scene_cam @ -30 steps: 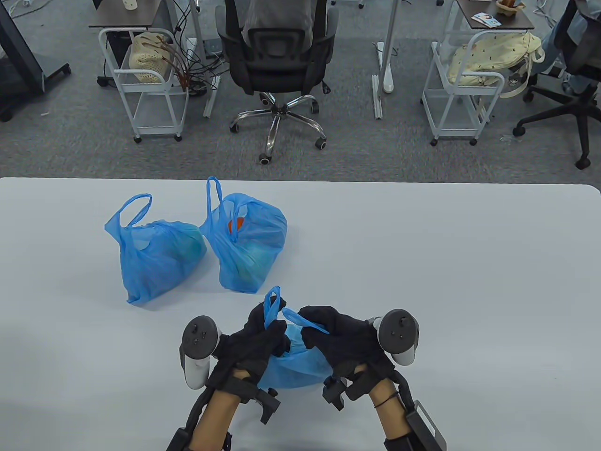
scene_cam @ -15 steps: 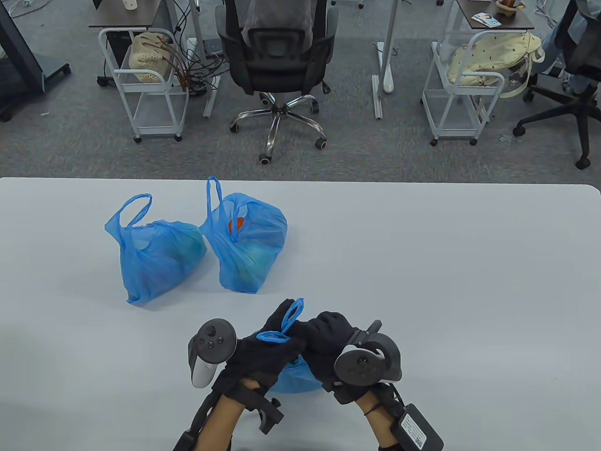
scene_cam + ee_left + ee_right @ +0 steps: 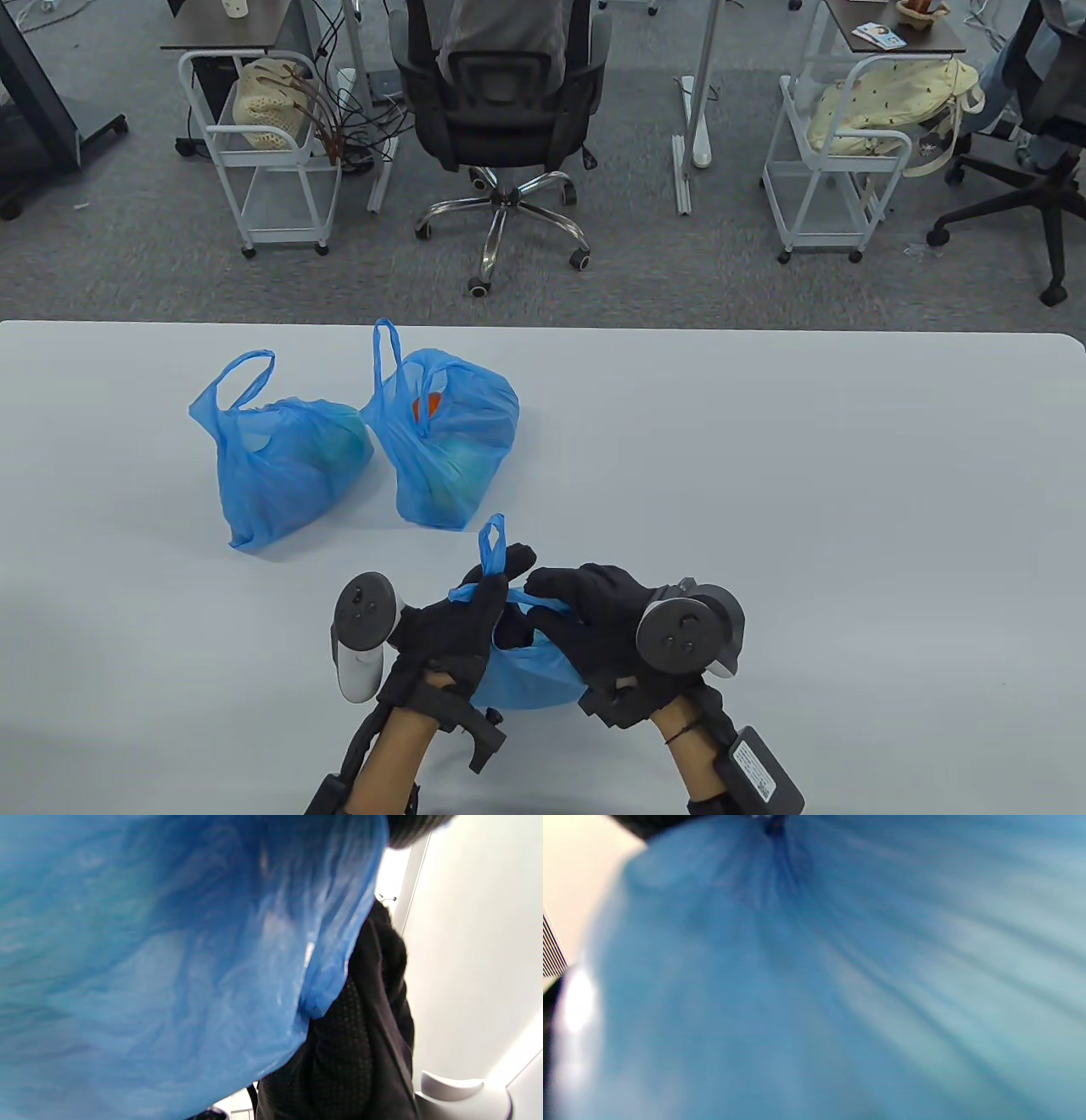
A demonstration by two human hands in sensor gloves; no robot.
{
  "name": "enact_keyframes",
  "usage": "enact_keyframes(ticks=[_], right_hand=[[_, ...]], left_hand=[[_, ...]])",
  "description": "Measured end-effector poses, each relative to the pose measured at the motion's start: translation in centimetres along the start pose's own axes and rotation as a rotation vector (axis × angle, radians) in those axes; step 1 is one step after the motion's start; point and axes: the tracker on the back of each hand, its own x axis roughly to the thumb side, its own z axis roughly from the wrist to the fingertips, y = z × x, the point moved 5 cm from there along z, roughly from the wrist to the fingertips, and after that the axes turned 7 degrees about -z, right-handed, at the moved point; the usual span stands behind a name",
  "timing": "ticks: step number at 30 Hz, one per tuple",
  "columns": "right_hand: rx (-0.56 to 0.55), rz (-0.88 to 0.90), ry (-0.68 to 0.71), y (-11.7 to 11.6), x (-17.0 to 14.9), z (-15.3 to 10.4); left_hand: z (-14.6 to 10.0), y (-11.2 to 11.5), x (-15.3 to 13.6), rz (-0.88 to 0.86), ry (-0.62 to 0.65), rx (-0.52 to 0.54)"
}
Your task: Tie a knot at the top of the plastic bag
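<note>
Knot in progress on the nearest blue bag; not yet seen cinched.

The blue bag [image 3: 530, 675] sits at the near table edge between both gloved hands. The left hand [image 3: 450, 632] has its fingers closed on one handle loop [image 3: 491, 548], which stands up above the fingertips. The right hand [image 3: 594, 620] curls its fingers around the other handle strip [image 3: 534, 601], drawn across the bag top. Both wrist views are filled with blurred blue plastic, so the crossing itself cannot be confirmed. Judgement: the handles appear gathered and crossed, but passing one through and pulling tight remains. Farther out on the table [image 3: 764, 475], two more blue bags [image 3: 284, 458] [image 3: 445, 437] stand with their handles loose and apparently untied.
</note>
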Motion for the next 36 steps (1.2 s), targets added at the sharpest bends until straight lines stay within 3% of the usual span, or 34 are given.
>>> enact_keyframes(ticks=[6, 11, 17, 21, 27, 36], right_hand=[[0.007, -0.02, -0.02, 1.0, 0.2, 0.1], [-0.202, 0.03, -0.021, 4.7, 0.7, -0.2], [-0.249, 0.117, 0.031, 5.3, 3.1, -0.2], [-0.324, 0.041, 0.008, 5.9, 3.0, -0.5], [-0.343, 0.054, -0.051, 6.2, 1.0, -0.8], [-0.227, 0.059, -0.023, 5.1, 1.3, -0.2]], left_hand=[[-0.1, 0.8, 1.3, 0.078, 0.05, -0.013], [-0.2, 1.8, 2.6, 0.206, 0.104, -0.036], [-0.3, 3.6, 3.2, 0.326, 0.12, -0.092], [-0.2, 3.3, 2.4, 0.202, 0.09, -0.103], [0.1, 2.2, 0.2, -0.176, 0.007, -0.138], [0.1, 1.8, -1.1, -0.363, -0.037, -0.116]])
